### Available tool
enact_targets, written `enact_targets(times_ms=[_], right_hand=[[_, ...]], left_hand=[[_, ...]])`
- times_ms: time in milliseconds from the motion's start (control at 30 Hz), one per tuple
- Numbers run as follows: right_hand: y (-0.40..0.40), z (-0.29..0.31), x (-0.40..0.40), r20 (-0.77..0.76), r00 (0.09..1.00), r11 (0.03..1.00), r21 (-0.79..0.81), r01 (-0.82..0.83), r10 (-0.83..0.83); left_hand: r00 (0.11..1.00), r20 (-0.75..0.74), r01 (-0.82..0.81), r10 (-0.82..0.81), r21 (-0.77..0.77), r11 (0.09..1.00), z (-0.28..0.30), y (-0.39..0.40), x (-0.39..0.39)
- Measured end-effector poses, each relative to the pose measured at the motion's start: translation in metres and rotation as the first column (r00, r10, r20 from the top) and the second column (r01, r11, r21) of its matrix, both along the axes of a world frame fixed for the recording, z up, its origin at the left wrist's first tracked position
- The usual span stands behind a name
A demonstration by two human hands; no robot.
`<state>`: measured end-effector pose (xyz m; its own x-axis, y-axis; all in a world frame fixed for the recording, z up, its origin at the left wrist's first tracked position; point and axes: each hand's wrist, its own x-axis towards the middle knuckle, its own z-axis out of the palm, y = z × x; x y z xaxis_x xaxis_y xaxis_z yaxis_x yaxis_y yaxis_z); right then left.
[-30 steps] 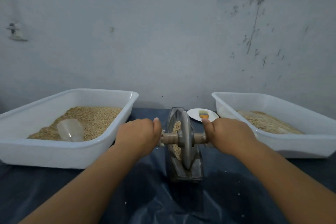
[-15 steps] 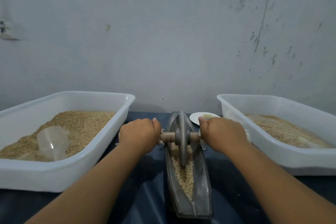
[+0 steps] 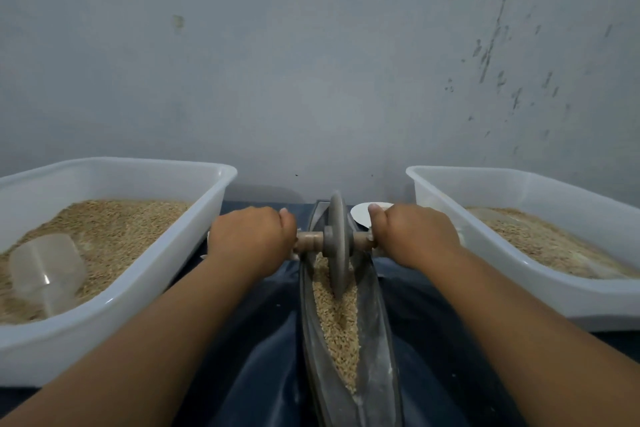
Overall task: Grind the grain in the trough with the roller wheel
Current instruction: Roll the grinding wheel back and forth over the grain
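Note:
A narrow grey boat-shaped trough [image 3: 381,340] runs away from me down the middle of the table, with tan grain [image 3: 337,326] lying along its groove. The grey roller wheel [image 3: 337,243] stands upright in the far part of the trough, on a wooden axle. My left hand [image 3: 251,236] is closed around the axle's left end. My right hand [image 3: 414,234] is closed around its right end. Both forearms reach forward on either side of the trough.
A white tub [image 3: 145,291] of grain with a clear plastic scoop [image 3: 46,274] in it stands at the left. A second white tub [image 3: 526,295] of grain stands at the right. A small white dish [image 3: 360,215] sits behind my right hand. A dark sheet [image 3: 270,367] covers the table; a grey wall is close behind.
Both hands have pushed the wheel away from me along the trough, from its middle to its far part. More grain now shows in the near part of the groove.

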<state>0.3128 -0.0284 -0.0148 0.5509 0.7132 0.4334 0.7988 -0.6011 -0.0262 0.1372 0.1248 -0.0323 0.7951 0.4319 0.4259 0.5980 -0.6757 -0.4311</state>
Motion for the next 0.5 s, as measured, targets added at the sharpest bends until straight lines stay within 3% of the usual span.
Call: enact_targets(times_ms=[333, 500], right_hand=[[-0.062, 0.001, -0.049, 0.011, 0.997, 0.995, -0.075, -0.070, 0.071], [-0.065, 0.000, -0.052, 0.017, 1.000, 0.999, -0.036, -0.026, 0.026]], left_hand=[[0.991, -0.087, 0.100, -0.098, 0.012, 0.995, 0.001, -0.060, -0.063], [0.994, -0.021, 0.105, -0.105, 0.036, 0.994, 0.003, -0.068, -0.065]])
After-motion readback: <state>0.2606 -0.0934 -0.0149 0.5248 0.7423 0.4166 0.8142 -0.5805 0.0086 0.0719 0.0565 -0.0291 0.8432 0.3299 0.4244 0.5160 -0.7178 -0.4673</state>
